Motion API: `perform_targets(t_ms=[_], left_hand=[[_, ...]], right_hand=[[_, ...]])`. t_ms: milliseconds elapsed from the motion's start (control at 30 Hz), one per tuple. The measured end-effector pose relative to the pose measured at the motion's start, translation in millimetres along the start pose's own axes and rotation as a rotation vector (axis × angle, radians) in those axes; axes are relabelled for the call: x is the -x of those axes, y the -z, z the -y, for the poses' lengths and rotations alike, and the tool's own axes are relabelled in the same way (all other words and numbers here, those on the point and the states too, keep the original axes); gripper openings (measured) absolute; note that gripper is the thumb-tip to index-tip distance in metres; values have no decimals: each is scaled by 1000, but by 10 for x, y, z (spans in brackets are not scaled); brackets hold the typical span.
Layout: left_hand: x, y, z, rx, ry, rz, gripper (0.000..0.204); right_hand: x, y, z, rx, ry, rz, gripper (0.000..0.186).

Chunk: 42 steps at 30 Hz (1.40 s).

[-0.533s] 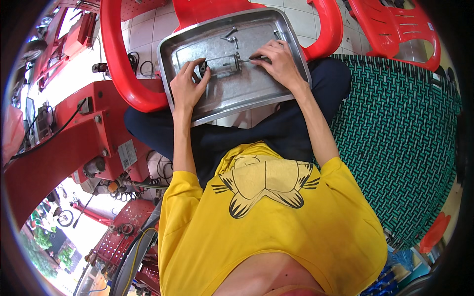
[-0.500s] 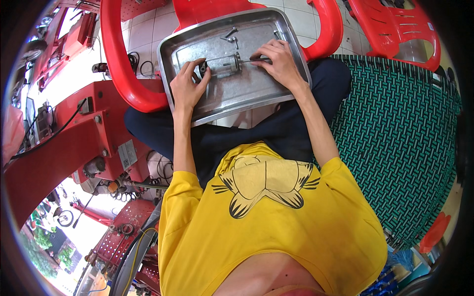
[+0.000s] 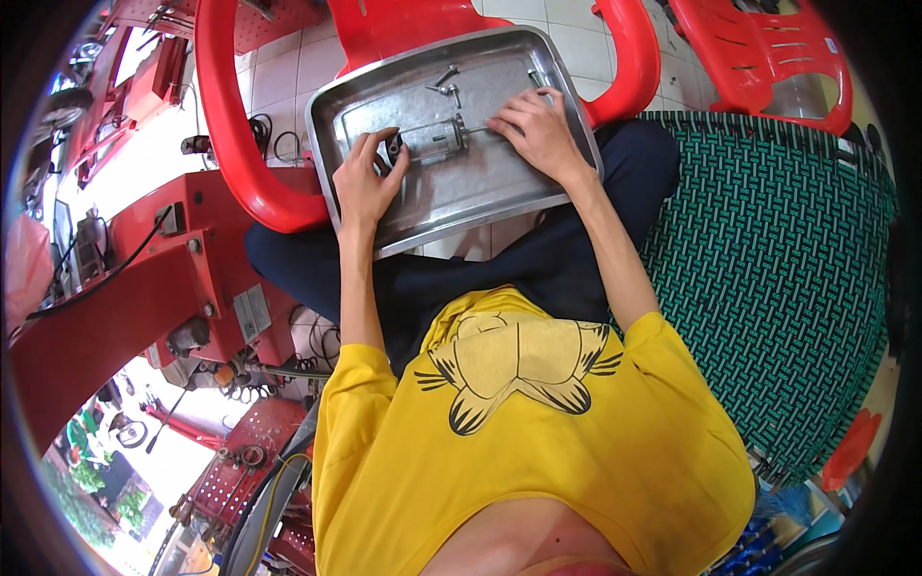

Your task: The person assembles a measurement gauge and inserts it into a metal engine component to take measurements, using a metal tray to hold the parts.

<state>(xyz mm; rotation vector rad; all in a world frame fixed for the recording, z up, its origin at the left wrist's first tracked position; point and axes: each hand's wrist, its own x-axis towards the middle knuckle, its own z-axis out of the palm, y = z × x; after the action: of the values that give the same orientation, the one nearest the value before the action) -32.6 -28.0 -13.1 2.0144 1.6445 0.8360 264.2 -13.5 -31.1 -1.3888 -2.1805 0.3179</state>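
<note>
A shiny metal cylinder [image 3: 434, 140], like a small motor body, lies across the metal tray [image 3: 423, 228] on my lap. At its dark left end, my left hand [image 3: 365, 182] grips it between thumb and fingers. Out of the cylinder's right end runs a thin rod [image 3: 476, 129] towards my right hand [image 3: 538, 132]. The right fingers are closed around the rod's far end, which they partly hide; I cannot tell whether it is a shaft or a tool. Beyond the cylinder lie several small bolts [image 3: 447, 83], and another bolt [image 3: 534, 79] rests near my right fingertips.
The tray overlaps a red plastic chair [image 3: 403, 24] in front of me. Red machinery [image 3: 245, 254] stands close on my left, with cables [image 3: 259, 134] on the tiled floor. To the right is a green and black woven seat [image 3: 768, 278], with another red chair [image 3: 768, 58] behind it.
My right hand has shifted slightly, and less of the rod shows past its fingertips. The cylinder has turned a little in my left hand. The tray sits slightly lower in view.
</note>
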Motion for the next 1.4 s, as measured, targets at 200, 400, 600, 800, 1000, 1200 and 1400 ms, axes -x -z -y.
perform_targets(t_ms=[200, 400, 600, 800, 1000, 1200, 1400], left_hand=[[-72, -18, 9, -22, -15, -6, 30], [-79, -24, 9, -9, 11, 12, 30], [-86, -16, 4, -5, 6, 9, 30], [-82, -22, 10, 2, 8, 11, 29], [-84, -37, 46, 4, -11, 17, 31], [-89, -27, 34, 13, -22, 0, 29], [-77, -16, 6, 21, -10, 15, 30]], right_hand=[[-34, 11, -54, -12, -5, -2, 25], [-67, 1, -68, 1, -23, 37, 25], [-52, 23, -45, -28, -67, 7, 25], [-72, 21, -40, -70, -83, 60, 23], [-73, 0, -34, -40, -52, 33, 20], [-61, -10, -42, -70, -71, 41, 22], [-74, -16, -37, -34, -47, 70, 22]])
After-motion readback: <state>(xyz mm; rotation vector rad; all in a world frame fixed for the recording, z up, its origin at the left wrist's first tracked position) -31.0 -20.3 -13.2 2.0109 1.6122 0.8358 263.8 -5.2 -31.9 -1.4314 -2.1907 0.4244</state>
